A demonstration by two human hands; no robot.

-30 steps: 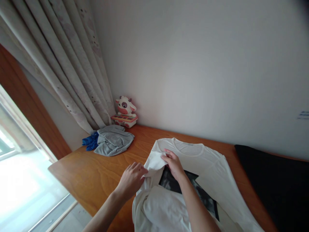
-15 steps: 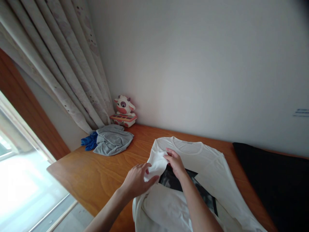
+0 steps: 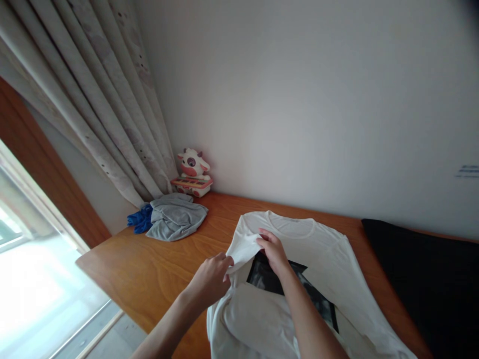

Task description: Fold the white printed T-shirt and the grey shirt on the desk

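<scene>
A white long-sleeved shirt (image 3: 329,254) with a dark printed picture lies on the wooden table (image 3: 179,264), its neckline toward the wall. My left hand (image 3: 213,276) is closed on the shirt's left-side sleeve near the table's open side. Higher up, my right hand (image 3: 272,251) pinches the same sleeve between thumb and fingers, over the edge of the print. Between the two hands the white cloth is drawn out and slightly raised. My right forearm hides part of the print.
A grey cloth (image 3: 175,217) and a blue cloth (image 3: 140,218) lie bunched at the back left. Behind them sits a cow-shaped toy keyboard (image 3: 192,174) beside the curtain (image 3: 101,99). Black fabric (image 3: 422,279) covers the right side. A wall bounds the back.
My left hand has gone from spread fingers to closed on the sleeve. The cloth between my hands is now pulled straighter. My right hand has barely moved.
</scene>
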